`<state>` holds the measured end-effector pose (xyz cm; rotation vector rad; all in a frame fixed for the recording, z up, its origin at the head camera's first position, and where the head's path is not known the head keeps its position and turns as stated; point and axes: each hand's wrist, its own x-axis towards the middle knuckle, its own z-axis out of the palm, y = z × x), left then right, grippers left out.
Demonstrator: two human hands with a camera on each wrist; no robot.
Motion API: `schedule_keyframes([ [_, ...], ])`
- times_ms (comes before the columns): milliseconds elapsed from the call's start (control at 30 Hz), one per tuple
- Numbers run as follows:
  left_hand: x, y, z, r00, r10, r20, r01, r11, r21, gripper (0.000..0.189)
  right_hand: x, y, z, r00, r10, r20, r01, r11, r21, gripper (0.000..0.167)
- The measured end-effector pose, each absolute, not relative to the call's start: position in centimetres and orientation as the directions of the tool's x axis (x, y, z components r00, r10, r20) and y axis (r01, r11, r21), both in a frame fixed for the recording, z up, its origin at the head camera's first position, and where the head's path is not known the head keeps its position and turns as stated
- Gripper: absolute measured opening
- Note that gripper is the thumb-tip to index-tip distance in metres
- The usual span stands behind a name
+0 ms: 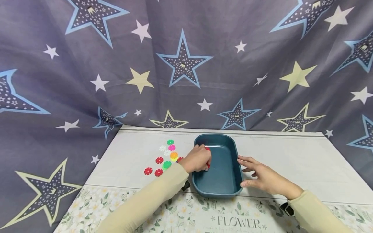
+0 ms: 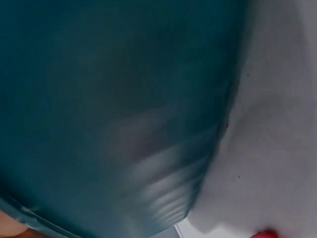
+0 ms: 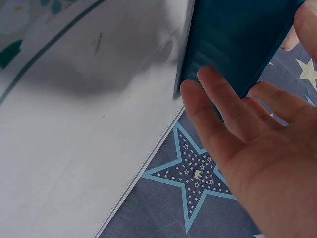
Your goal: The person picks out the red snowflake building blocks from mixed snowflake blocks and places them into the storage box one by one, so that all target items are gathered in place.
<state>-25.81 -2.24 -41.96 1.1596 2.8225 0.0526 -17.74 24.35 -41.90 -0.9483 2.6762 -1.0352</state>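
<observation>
A dark teal plastic box (image 1: 217, 184) stands on the white part of the table covering. My left hand (image 1: 198, 159) reaches over its left wall, fingers curled, and holds red flower-shaped plastic discs (image 1: 208, 149) inside; how many is hidden by the hand. In the left wrist view the box's outer wall (image 2: 114, 99) fills most of the picture, with a bit of the hand at the lower left corner. My right hand (image 1: 260, 177) touches the box's right side with fingers extended; the right wrist view shows these fingertips (image 3: 208, 79) against the wall.
Left of the box lie several loose flower-shaped discs, among them red (image 1: 148, 171), green (image 1: 170, 142), pink (image 1: 172, 147), orange (image 1: 174, 155) and white ones. A floral cloth (image 1: 186, 213) covers the near part of the table. A star-patterned curtain (image 1: 221, 84) hangs behind.
</observation>
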Motion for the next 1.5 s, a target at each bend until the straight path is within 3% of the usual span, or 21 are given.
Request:
schedule_keyframes([
  [300,-25.7,-2.3,-41.7,-0.683,0.726,-0.076,0.728,0.686,0.013,0.017,-17.8,24.3,-41.7,-0.798,-0.594,0.100,-0.510,0.577,-0.637,0.079],
  [400,-25.6,-2.5,-41.6,-0.669,0.742,-0.042,0.742,0.670,0.010,0.010,-17.8,24.3,-41.8,-0.796,-0.597,0.101,-0.509,0.571,-0.644,0.079],
  [533,-25.0,-2.7,-41.5,-0.687,0.726,-0.030,0.726,0.687,0.023,0.043,-17.8,24.2,-41.8,-0.791,-0.602,0.110,-0.513,0.553,-0.657,0.080],
  [667,-24.5,-2.7,-41.5,-0.700,0.713,-0.053,0.714,0.701,0.000,0.055,-17.8,24.3,-41.8,-0.794,-0.596,0.120,-0.513,0.552,-0.657,0.080],
  [1100,-24.4,-3.0,-41.9,-0.705,0.709,-0.020,0.709,0.705,-0.015,0.045,-17.9,24.3,-42.2,-0.794,-0.594,0.128,-0.520,0.555,-0.649,0.080],
  [1500,-24.0,-7.3,-40.0,-0.720,0.621,0.311,0.687,0.702,0.190,0.029,-17.7,24.3,-42.1,-0.798,-0.593,0.104,-0.507,0.569,-0.648,0.079],
])
